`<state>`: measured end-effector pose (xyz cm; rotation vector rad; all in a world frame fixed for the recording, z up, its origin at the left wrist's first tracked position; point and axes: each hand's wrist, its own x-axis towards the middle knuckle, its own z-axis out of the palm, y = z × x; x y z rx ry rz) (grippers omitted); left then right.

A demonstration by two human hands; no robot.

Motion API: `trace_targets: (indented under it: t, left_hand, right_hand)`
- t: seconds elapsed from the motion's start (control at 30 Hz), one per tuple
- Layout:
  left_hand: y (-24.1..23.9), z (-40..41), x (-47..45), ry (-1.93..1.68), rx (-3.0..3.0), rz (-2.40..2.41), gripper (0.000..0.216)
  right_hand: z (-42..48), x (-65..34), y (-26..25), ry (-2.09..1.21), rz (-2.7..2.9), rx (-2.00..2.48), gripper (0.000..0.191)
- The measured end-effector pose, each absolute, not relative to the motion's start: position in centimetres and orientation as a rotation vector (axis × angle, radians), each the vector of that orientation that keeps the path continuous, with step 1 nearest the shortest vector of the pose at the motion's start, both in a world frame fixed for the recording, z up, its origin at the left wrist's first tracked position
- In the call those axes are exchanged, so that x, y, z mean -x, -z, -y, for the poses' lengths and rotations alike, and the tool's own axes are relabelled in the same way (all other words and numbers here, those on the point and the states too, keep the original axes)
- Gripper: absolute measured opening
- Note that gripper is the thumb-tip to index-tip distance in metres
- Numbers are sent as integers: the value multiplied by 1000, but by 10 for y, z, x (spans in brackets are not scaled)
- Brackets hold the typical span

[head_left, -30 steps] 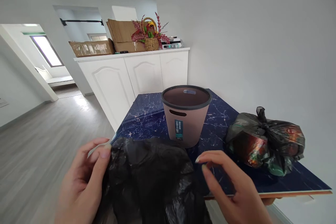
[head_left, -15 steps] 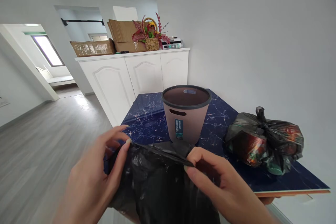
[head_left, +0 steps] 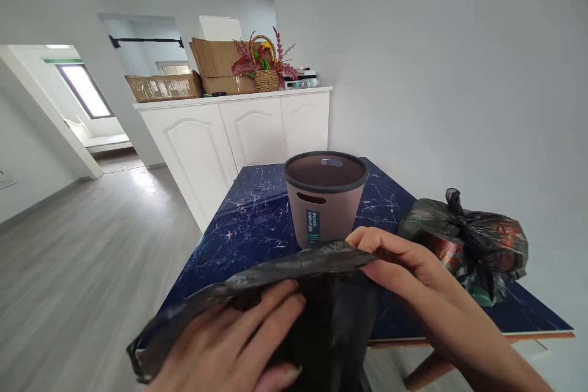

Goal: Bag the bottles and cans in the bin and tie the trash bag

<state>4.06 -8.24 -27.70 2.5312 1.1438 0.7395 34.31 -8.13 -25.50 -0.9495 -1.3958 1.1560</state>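
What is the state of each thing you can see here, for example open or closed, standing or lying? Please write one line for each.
Open bag: mouth spread apart
Left hand: fingers extended at the bag's mouth
Right hand: fingers pinching the bag's edge
Bin: upright, uncovered, no liner over its rim
Tied bag: filled, knotted shut
Cabinet doors: shut
Basket: upright
Bottle: lying on its side

Left hand (head_left: 234, 343): fingers extended, thumb apart | Right hand (head_left: 404, 262): thumb and fingers pinched
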Motion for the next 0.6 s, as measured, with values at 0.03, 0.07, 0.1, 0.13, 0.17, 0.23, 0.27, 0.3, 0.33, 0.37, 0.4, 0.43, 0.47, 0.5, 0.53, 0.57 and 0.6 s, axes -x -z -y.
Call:
trace_targets:
  t: [0.03, 0.07, 0.1, 0.13, 0.17, 0.23, 0.27, 0.3, 0.33, 0.37, 0.4, 0.43, 0.47, 0.5, 0.53, 0.57, 0.6]
  left_hand:
    - [280, 82, -32, -805, -2298, -1210, 45]
    - [283, 81, -24, -870, -2102, -1257, 40]
    - [283, 80, -17, -933, -1964, -1288, 33]
    - [282, 79, -12, -992, -1883, -1301, 28]
    - [280, 77, -9, -1027, -1868, -1315, 26]
    - [270, 71, -6, -1000, -2010, -1408, 19]
    - [265, 69, -5, -917, -2181, -1483, 16]
    - [259, 67, -4, -802, -2390, -1563, 15]
    - [253, 65, -2, -680, -2589, -1640, 16]
    - [248, 65, 0, -572, -2750, -1711, 18]
    - [243, 65, 2, -503, -2846, -1788, 21]
    - [240, 66, 6, -454, -2898, -1867, 22]
    - [236, 66, 9, -420, -2915, -1957, 24]
    - [234, 67, 14, -380, -2902, -2053, 26]
    - [231, 67, 18, -368, -2877, -2139, 28]
    - [229, 66, 23, -420, -2854, -2181, 31]
    - [226, 65, 28, -545, -2822, -2142, 33]
  right_hand:
    - [81, -346, 256, -1159, 1363, 946, 23]
    - [82, -349, 258, -1164, 1337, 935, 22]
    - [82, -352, 259, -1169, 1318, 924, 22]
    - [82, -354, 259, -1172, 1306, 919, 23]
    - [83, -356, 259, -1169, 1298, 920, 23]
    - [83, -360, 257, -1147, 1279, 936, 23]
    - [84, -361, 257, -1136, 1266, 948, 23]
    - [84, -363, 257, -1123, 1256, 958, 23]
    - [85, -365, 257, -1106, 1251, 968, 24]
    - [85, -367, 258, -1087, 1254, 980, 25]
    - [86, -369, 260, -1067, 1262, 994, 27]
    - [87, -371, 263, -1047, 1276, 1013, 28]
    - [88, -373, 266, -1027, 1292, 1036, 29]
    - [89, -375, 269, -1010, 1308, 1062, 30]
    - [90, -377, 272, -992, 1322, 1088, 31]
    - [91, -380, 276, -968, 1334, 1112, 30]
    - [92, -382, 278, -940, 1344, 1133, 30]
